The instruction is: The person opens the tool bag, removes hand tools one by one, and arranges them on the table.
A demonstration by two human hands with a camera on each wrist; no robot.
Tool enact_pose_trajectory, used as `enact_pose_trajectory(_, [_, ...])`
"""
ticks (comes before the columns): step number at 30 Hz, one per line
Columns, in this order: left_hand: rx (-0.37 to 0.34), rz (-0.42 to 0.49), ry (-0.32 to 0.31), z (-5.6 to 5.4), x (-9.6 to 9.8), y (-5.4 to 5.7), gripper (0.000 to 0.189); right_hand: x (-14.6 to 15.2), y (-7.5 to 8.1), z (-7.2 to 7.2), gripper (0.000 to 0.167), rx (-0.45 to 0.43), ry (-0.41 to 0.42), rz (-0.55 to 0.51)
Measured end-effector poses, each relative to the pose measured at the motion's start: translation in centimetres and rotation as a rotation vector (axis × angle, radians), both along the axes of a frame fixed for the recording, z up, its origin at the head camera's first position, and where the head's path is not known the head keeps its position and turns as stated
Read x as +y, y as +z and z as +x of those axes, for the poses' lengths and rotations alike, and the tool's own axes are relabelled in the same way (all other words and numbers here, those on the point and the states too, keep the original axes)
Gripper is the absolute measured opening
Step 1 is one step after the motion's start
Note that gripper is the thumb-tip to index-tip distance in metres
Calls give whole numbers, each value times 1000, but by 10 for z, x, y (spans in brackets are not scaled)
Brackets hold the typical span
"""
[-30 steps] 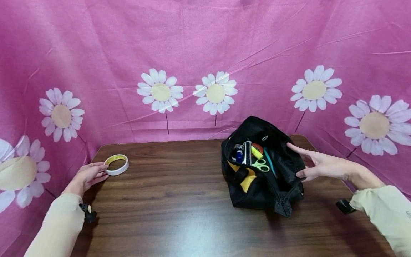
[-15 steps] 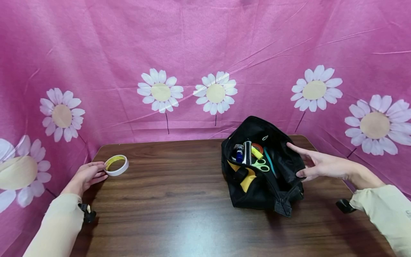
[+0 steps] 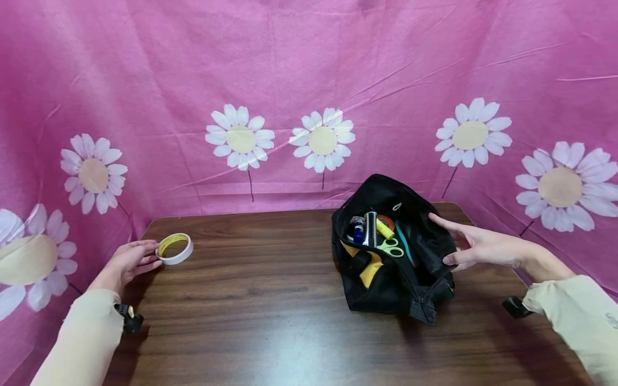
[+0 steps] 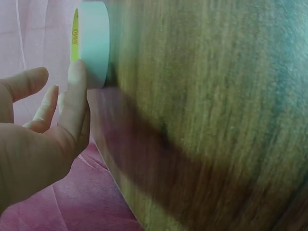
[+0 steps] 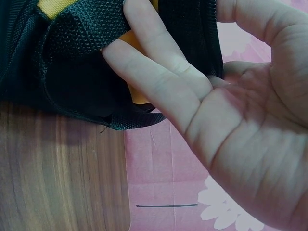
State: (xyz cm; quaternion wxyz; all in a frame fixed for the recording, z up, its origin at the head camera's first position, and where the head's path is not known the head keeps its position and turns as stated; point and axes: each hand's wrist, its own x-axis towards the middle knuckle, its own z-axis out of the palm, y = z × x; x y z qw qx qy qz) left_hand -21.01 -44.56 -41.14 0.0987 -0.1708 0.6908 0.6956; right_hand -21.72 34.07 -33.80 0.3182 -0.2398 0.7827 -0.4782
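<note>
At the left of the table, a roll of white tape (image 3: pixel 181 256) with a yellow inner core lies flat. My left hand (image 3: pixel 129 262) touches its near-left edge with extended fingertips; in the left wrist view, the thumb stands apart from the tape roll (image 4: pixel 95 45). On the right, a black and yellow tool bag (image 3: pixel 381 297) gapes wide. My right hand (image 3: pixel 487 247) holds its right rim, thumb on one side and fingers along the outside by a webbing strap (image 5: pixel 86 29). Inside the bag show green-handled scissors (image 3: pixel 390 247) and a blue bottle (image 3: pixel 358 231).
Also in the bag are a yellow piece (image 3: pixel 384 229), a teal strip-like item (image 3: pixel 404 244) and an orange ring (image 3: pixel 386 220). The brown wooden table (image 3: pixel 260 300) ends against a pink cloth backdrop (image 3: pixel 289 64) with printed daisies.
The head view has shifted very slightly. Both hands, the tape and the bag stay essentially where they were.
</note>
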Motion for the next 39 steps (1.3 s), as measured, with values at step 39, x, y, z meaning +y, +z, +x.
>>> enact_pose_trajectory(39, [135,47,-247,-58,196,68,42,-6,9,-3,92,125,-140,93])
